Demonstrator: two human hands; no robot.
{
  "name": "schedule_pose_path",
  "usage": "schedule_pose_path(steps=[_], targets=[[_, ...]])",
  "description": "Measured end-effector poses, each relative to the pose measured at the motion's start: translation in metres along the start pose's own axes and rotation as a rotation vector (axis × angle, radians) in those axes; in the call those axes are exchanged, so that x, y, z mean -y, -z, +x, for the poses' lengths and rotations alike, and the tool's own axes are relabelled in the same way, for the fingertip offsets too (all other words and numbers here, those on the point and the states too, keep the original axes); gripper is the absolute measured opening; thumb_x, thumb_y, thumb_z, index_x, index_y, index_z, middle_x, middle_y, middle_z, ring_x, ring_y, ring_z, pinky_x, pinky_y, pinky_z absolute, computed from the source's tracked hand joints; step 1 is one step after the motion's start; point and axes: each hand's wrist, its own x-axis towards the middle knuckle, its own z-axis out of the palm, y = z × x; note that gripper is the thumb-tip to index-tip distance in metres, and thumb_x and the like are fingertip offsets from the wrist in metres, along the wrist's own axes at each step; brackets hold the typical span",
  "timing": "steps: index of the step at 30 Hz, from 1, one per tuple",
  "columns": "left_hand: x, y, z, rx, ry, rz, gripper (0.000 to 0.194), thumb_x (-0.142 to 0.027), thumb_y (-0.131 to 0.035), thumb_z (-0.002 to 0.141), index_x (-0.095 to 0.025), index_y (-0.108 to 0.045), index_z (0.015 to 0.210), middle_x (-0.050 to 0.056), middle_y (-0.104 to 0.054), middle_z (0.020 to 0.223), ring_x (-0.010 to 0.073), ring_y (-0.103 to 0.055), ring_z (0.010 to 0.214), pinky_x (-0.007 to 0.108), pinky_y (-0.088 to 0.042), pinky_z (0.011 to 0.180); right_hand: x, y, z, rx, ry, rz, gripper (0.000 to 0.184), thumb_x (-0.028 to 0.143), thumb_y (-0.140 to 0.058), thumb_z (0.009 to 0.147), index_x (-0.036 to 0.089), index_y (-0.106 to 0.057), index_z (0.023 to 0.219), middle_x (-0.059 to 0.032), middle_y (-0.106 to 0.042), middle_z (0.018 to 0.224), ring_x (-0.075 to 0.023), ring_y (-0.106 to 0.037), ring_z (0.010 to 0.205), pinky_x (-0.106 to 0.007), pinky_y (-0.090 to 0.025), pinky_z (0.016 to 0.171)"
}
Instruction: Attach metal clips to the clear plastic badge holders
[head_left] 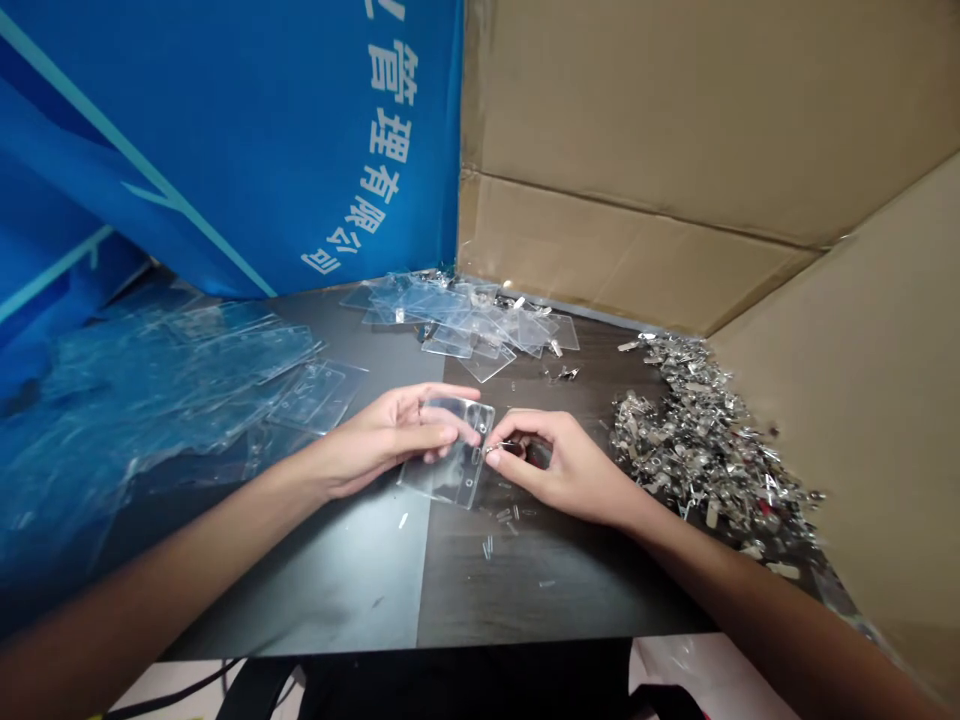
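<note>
Dark tabletop (337,580) beside blue banner (225,130), left hand (382,440) held clear badge holder (442,480), right hand (562,470) pinched metal clip (499,450) at its slot

Clear glossy plastic badge holder (447,470) at centre, shiny metal badge clips (705,440) heaped at right, matt corrugated cardboard (645,120) at upper right, smooth blue cloth banner (225,140) at upper left, dark semi-gloss worktop (352,590) below

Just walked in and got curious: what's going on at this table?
A person is working at a dark table with bare hands. Their left hand holds a clear plastic badge holder, while their right hand pinches a small metal clip at its edge. More clear holders lie behind, beside a heap of metal clips.
</note>
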Motion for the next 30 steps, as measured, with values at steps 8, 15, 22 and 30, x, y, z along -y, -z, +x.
schedule_pose_path(steps=[8, 15, 22, 30], targets=[[-0.021, 0.02, 0.02, -0.04, 0.013, 0.013, 0.054, -0.025, -0.092, 0.09, -0.014, -0.078, 0.141, 0.017, -0.088, 0.113, 0.0142, -0.078, 0.075, 0.02, -0.059, 0.065, -0.014, 0.016, 0.011, -0.323, -0.145, -0.143, 0.03, 0.035, -0.054, 0.108, 0.02, -0.079, 0.101, -0.007, -0.084, 0.092, -0.0215, -0.077, 0.077, -0.035, -0.057, 0.075], [-0.029, 0.03, 0.032, -0.642, -0.416, 0.193, 0.095, -0.044, -0.084, 0.093, -0.021, -0.044, 0.176, 0.022, -0.047, 0.179, 0.0358, -0.062, 0.155, 0.047, -0.05, 0.131, -0.043, 0.034, 0.018, -0.54, -0.218, -0.749, 0.032, 0.017, -0.056, 0.103, 0.014, -0.08, 0.125, -0.0195, -0.078, 0.123, -0.0353, -0.073, 0.113, -0.048, -0.058, 0.096], [-0.06, 0.061, -0.005, -0.57, -0.154, 1.175, 0.05, -0.058, -0.057, 0.098, -0.019, -0.084, 0.114, 0.017, -0.085, 0.125, 0.0398, -0.078, 0.116, 0.052, -0.06, 0.109, -0.046, 0.04, 0.017, -0.333, -0.303, -0.986, 0.026, 0.012, -0.061, 0.107, 0.018, -0.084, 0.117, -0.0156, -0.078, 0.123, -0.0327, -0.07, 0.114, -0.042, -0.055, 0.09], [-0.045, 0.11, -0.07, -0.605, 0.072, 1.479, 0.082, -0.073, -0.06, 0.094, -0.014, -0.069, 0.151, 0.025, -0.067, 0.156, 0.0527, -0.057, 0.149, 0.065, -0.044, 0.125, -0.035, 0.038, 0.013, -0.324, -0.292, -1.037, 0.019, 0.014, -0.061, 0.108, 0.016, -0.08, 0.105, -0.0141, -0.079, 0.107, -0.0331, -0.07, 0.107, -0.041, -0.05, 0.084]])
